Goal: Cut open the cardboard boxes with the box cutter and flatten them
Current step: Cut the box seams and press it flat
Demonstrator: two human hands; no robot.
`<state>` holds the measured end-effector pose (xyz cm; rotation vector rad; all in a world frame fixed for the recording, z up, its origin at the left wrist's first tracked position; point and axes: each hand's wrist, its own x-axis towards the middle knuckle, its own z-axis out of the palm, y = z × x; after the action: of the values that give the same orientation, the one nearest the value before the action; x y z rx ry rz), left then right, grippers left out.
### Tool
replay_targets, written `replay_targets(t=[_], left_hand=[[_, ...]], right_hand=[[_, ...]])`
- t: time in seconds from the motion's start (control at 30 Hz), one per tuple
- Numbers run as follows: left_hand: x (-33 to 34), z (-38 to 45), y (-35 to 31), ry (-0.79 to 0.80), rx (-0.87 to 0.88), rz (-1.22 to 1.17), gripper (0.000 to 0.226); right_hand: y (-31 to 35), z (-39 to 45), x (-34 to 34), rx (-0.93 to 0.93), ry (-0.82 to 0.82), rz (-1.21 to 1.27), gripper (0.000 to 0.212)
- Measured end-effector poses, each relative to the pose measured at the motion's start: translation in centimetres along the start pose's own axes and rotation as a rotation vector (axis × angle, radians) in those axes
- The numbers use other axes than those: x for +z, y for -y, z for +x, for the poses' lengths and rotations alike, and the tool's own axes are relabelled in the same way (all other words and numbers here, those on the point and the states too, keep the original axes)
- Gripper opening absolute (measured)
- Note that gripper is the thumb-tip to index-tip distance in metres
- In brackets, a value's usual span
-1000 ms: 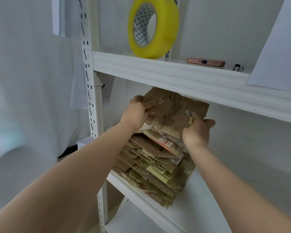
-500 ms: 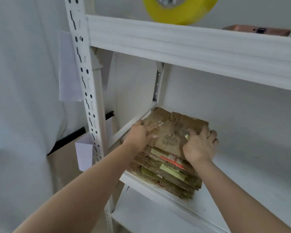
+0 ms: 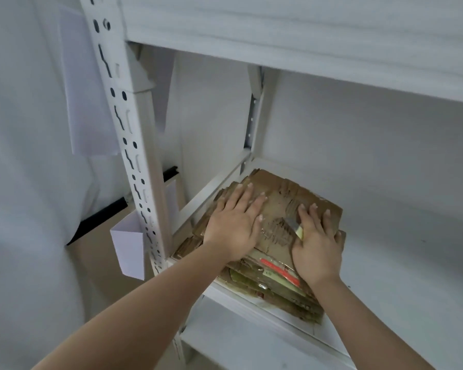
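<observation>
Both hands press on the top sheet of flattened cardboard [image 3: 281, 206], which caps a stack of flattened boxes [image 3: 273, 279] on the white shelf board [image 3: 385, 263] of a metal rack, near its left front upright [image 3: 134, 145]. Left hand [image 3: 233, 222]: fingers spread, palm flat on the sheet, gripping nothing. Right hand [image 3: 316, 247]: also spread on the sheet, but the box cutter [image 3: 296, 227] is pinched under the thumb side, grey blade end pointing up-left toward the left hand. Risks, as judged: the blade looks exposed and lies close to the left thumb, so a slip of either palm on the cardboard could nick skin; a loose pinch could also let the cutter drop off the shelf edge. The stack's lower layers jut unevenly past the shelf front (ragged edges, green and red labels showing), so hard downward pressure near the front could tip or slide them off. Hard to make out: whether the blade is extended or retracted; most of the cutter handle, hidden beneath the right palm; how many boxes are in the stack; the stack's rear edge. No uncut box is in view.
</observation>
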<state>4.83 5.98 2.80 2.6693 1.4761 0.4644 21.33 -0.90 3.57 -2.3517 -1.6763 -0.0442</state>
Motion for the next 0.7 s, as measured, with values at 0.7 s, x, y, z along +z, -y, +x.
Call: replay_targets(t=[0.7], left_hand=[[-3.6,1.0,-1.0,0.101,-0.084,-0.033,0.074]], right_hand=[[1.3,-0.2,-4.5,0.029,-0.046,0.000,0.037]])
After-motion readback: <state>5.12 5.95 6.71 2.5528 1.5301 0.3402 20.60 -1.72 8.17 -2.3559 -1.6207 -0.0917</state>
